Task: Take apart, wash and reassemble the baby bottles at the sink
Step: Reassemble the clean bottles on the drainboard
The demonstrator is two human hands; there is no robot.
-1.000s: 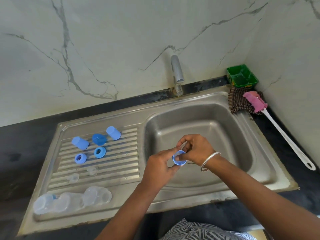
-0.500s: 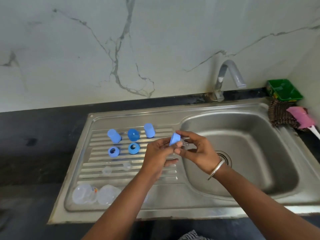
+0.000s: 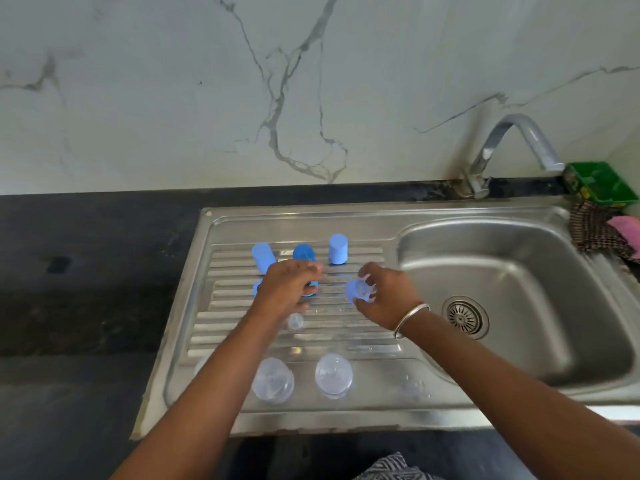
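I see my right hand (image 3: 388,292) pinching a blue collar ring with clear teat (image 3: 360,291) above the ribbed drainboard (image 3: 346,337); my left hand (image 3: 287,289) rests curled over another blue ring (image 3: 311,291) beside three caps.

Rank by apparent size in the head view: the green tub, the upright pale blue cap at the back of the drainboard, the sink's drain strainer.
1. green tub, though partly cut off.
2. drain strainer.
3. pale blue cap, narrower than the strainer, similar in height; a close call.
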